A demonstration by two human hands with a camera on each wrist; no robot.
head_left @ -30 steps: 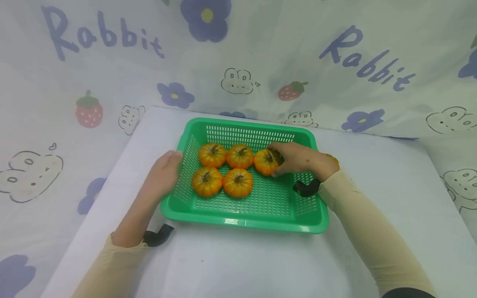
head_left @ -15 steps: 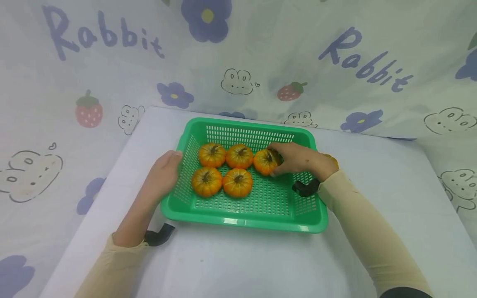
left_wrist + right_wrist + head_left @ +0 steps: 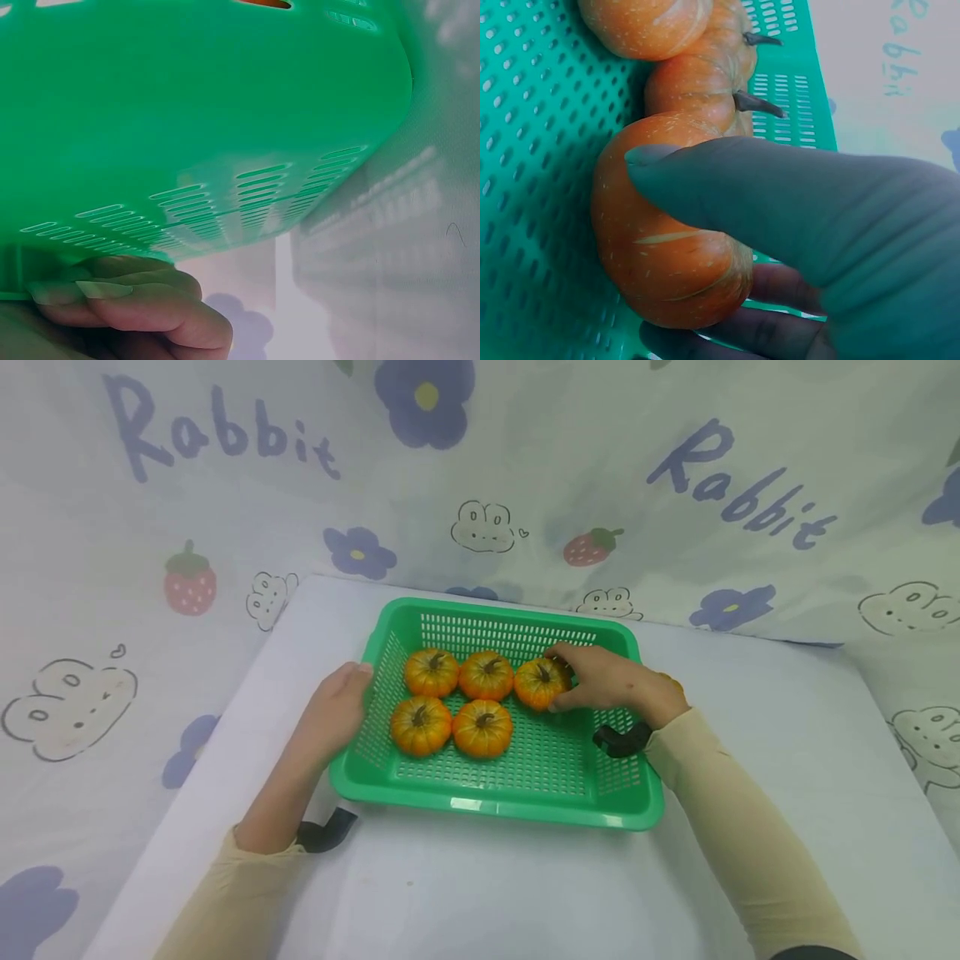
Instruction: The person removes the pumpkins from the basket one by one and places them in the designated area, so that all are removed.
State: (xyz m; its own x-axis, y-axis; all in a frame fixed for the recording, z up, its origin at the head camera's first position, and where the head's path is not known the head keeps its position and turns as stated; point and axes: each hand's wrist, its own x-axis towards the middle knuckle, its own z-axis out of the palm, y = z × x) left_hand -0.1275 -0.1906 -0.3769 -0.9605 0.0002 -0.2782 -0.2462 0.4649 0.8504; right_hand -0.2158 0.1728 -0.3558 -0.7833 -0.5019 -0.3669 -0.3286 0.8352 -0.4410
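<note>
Hands held still: left hand [image 3: 337, 710] on the green basket [image 3: 540, 812], right hand [image 3: 603, 681] on the end pumpkin [image 3: 538, 685]

Next to nothing had changed over the last second. The whole head view had slid a little sideways, hands, basket and backdrop [image 3: 300, 518] together, which pointed to a small head movement rather than anything being handled. The right hand kept its grasp, thumb [image 3: 727, 180] across the near side of the end pumpkin and fingers [image 3: 772, 330] curled at the far side. The left hand kept its grip on the basket's left edge.

The end pumpkin sat inside the basket, at the right end of the back row, seemingly touching the back-middle pumpkin [image 3: 486, 677]; whether its base bore on the basket floor could not be told. Beyond that stood the back-left pumpkin [image 3: 431, 674], with the front-left pumpkin [image 3: 422, 727] and front-right pumpkin [image 3: 483, 729] before them. An orange sliver [image 3: 673, 678] showed behind the right wrist, too hidden to identify. The basket stood on the white bench [image 3: 787, 727].

With neither grip released and the rows unaltered, the work on that pumpkin seemed paused, not finished.
</note>
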